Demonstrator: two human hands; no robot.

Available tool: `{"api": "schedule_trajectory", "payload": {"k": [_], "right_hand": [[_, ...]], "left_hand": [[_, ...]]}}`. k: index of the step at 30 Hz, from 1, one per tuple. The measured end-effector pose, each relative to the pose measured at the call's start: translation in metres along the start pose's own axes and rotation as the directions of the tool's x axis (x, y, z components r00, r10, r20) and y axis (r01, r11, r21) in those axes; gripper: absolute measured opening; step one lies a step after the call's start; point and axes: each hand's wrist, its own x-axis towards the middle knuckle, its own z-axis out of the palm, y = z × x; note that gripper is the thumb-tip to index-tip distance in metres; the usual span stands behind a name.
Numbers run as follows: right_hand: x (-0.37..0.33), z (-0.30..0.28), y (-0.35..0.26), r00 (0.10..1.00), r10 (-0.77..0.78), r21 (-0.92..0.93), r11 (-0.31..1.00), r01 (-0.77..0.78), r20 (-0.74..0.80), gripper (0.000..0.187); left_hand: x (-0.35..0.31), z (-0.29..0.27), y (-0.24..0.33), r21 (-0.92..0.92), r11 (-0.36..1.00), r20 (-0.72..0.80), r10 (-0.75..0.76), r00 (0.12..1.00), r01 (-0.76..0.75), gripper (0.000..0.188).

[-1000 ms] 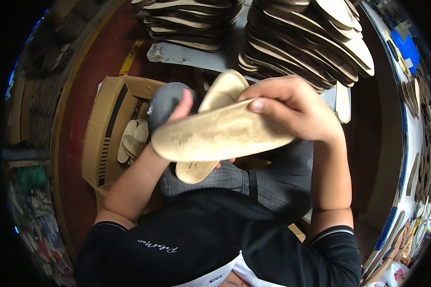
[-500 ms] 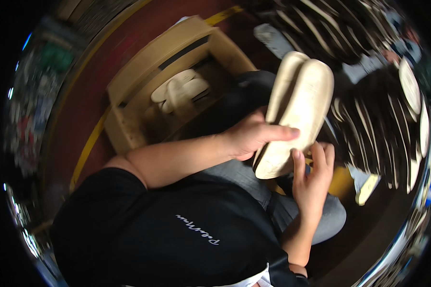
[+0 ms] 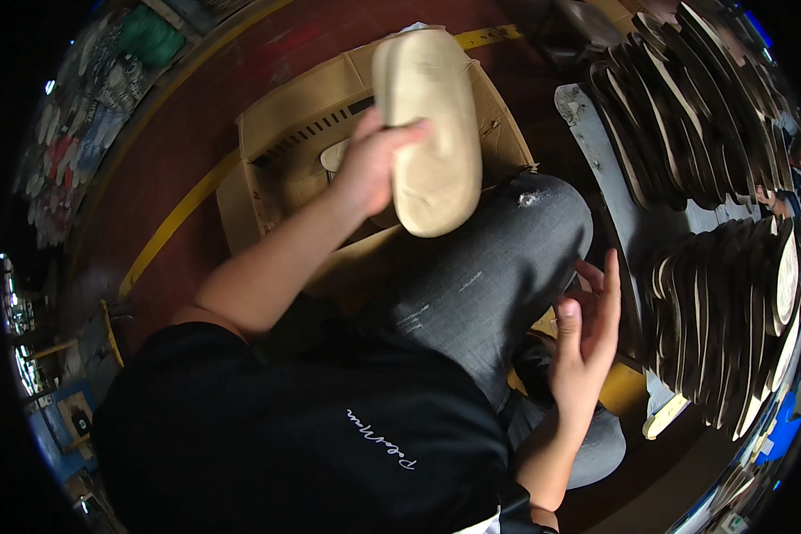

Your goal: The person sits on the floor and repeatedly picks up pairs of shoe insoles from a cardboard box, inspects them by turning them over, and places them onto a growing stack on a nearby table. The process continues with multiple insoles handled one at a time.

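My left hand (image 3: 371, 167) grips a cream shoe sole (image 3: 438, 116), thumb on its flat face and fingers behind. The sole is upright and slightly blurred, above an open cardboard box (image 3: 316, 102). Whether a second sole lies behind it I cannot tell. Part of another pale sole (image 3: 333, 157) shows inside the box, mostly hidden by my left hand and forearm. Beside my knee, my right hand (image 3: 586, 343) is empty, its fingers apart and the index finger stretched out.
To the right, a grey metal bench (image 3: 596, 147) bears two rows of dark-and-cream soles, a far row (image 3: 685, 116) and a near row (image 3: 716, 325). My bent knee (image 3: 543, 222) is between box and bench. A yellow floor line (image 3: 173, 240) runs left of the box.
My left hand has carried the sole left and away from me, over the box. My right hand has come off it and stayed near my knee. Two soles showed in my hold earlier.
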Motion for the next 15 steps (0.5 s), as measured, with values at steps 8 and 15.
{"api": "schedule_trajectory", "payload": {"k": [8, 15], "right_hand": [[-0.027, -0.07, 0.064, 0.968, 0.212, -0.05, 0.974, -0.22, -0.131, 0.057], [-0.042, -0.077, 0.079, 0.961, 0.251, -0.109, 0.958, -0.264, -0.113, 0.056]], "left_hand": [[0.008, -0.276, -0.098, 0.189, 0.866, -0.596, -0.274, 0.755, 0.464, 0.051], [0.024, -0.354, -0.162, 0.007, 0.83, -0.644, -0.423, 0.637, 0.558, 0.06]]}}
